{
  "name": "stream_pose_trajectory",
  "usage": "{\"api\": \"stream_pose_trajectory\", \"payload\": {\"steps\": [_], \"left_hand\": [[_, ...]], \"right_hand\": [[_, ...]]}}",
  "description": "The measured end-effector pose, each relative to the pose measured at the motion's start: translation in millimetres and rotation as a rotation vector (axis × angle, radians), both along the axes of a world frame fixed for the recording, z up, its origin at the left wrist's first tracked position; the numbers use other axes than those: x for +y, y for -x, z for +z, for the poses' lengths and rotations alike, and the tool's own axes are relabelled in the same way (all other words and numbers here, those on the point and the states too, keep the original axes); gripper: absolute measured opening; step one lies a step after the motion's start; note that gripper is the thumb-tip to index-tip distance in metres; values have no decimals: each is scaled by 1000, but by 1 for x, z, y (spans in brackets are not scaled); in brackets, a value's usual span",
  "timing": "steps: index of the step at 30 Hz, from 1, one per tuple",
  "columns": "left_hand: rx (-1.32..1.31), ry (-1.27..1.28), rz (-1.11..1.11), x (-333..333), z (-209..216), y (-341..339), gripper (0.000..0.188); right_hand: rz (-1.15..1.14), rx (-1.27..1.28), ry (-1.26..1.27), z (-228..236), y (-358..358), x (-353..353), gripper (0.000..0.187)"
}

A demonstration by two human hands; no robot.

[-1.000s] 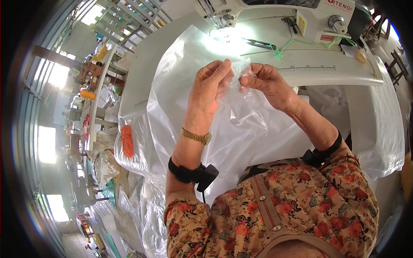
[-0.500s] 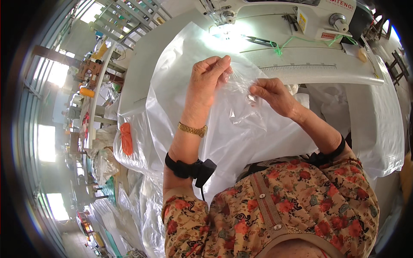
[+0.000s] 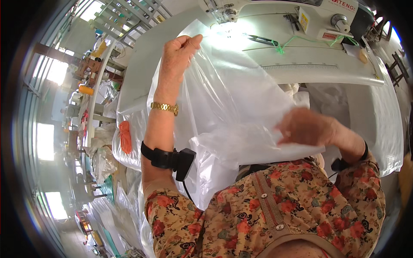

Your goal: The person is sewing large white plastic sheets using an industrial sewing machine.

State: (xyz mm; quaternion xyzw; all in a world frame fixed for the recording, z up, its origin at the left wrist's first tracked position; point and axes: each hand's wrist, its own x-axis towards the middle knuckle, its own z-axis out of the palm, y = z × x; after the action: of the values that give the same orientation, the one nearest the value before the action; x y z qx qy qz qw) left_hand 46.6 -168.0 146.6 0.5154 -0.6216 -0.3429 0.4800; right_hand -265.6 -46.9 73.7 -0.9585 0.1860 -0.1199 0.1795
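A large clear plastic sheet (image 3: 241, 90) drapes over the table edge and down onto my lap. My left hand (image 3: 178, 56) pinches its upper left part and holds it raised, so taut folds run down from the fingers. At the sheet's lower right edge is my right hand (image 3: 306, 127), smeared by motion; whether its fingers grip the plastic cannot be told. Just beyond the sheet, the lit needle area of a sewing machine (image 3: 228, 32) glares white.
Dark thread snips (image 3: 262, 40) and green thread (image 3: 280, 47) lie on the machine table (image 3: 150, 56). A ruler strip (image 3: 301, 66) runs along its near part. An orange bundle (image 3: 124, 136) rests on plastic at the left. More plastic sheeting (image 3: 376, 124) hangs at the right.
My left hand has moved left and away from me with the plastic. My right hand has swung right and toward me. The bunched plastic between them has spread out.
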Motion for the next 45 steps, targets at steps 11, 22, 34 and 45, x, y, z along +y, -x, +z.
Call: {"api": "stream_pose_trajectory", "payload": {"steps": [11,22,34,45], "left_hand": [[-200,229,-386,24,103,36,14],[-671,607,182,-139,67,-49,15],[-793,226,350,-192,-89,-36,19],[-337,258,270,-193,-112,-45,17]], "right_hand": [[130,-884,-1328,7,-130,-81,29],[-610,-576,-413,19,-71,-100,18],[-459,-337,172,-26,-76,-137,45],[-401,-328,179,-27,-78,-140,23]]}}
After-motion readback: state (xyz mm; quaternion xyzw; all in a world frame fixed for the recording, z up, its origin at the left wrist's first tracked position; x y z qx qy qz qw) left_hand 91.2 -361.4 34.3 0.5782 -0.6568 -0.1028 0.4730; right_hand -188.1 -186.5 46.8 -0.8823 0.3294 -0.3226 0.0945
